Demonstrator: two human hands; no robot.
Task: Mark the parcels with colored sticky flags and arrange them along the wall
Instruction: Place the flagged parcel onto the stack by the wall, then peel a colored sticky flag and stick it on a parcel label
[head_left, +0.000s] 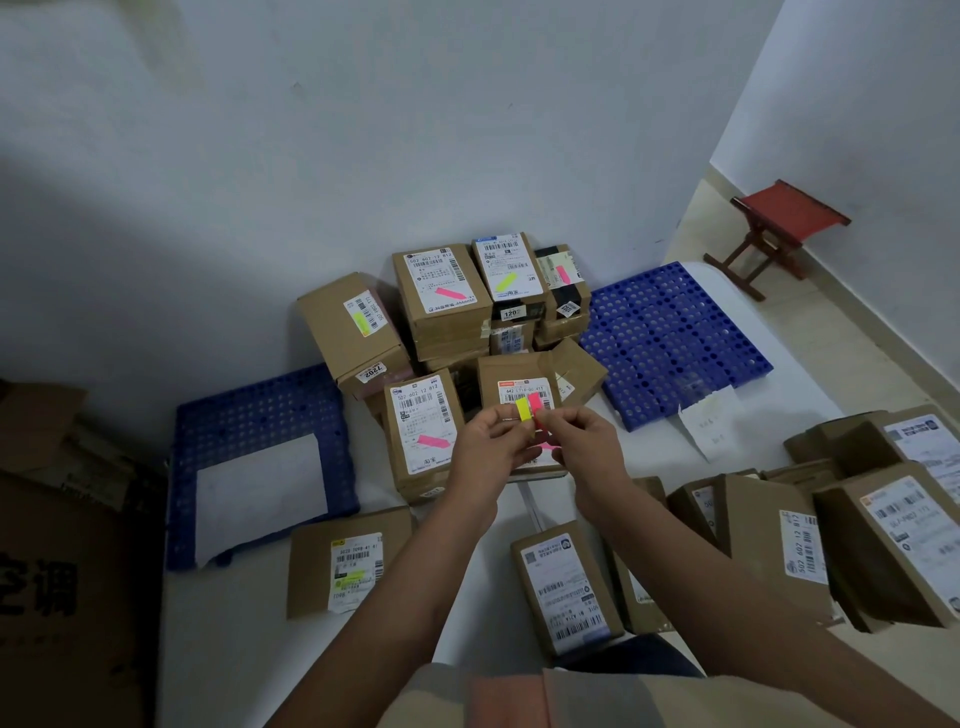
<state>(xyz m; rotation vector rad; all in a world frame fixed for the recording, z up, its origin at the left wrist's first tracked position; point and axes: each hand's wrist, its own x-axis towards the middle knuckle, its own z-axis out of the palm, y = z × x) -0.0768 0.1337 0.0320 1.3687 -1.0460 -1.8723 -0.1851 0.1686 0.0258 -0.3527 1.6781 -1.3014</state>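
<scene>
My left hand (488, 441) pinches a small pad of sticky flags (529, 410) with a yellow and a pink strip. My right hand (582, 436) pinches at the pink strip beside it. Both hands hover over a brown parcel (511, 376) with a white label; a pink flag shows just below my hands, on what I cannot tell. A pile of flagged parcels (441, 296) leans at the white wall (363, 156). A parcel with a yellow flag (348, 566) lies near left, and unflagged parcels (566, 587) lie near right.
Two blue perforated pallets lie on the floor, one at the left (254, 410) with white paper on it, one at the right (670, 338). A large cardboard box (57, 561) stands far left. A red stool (779, 228) stands by the right wall.
</scene>
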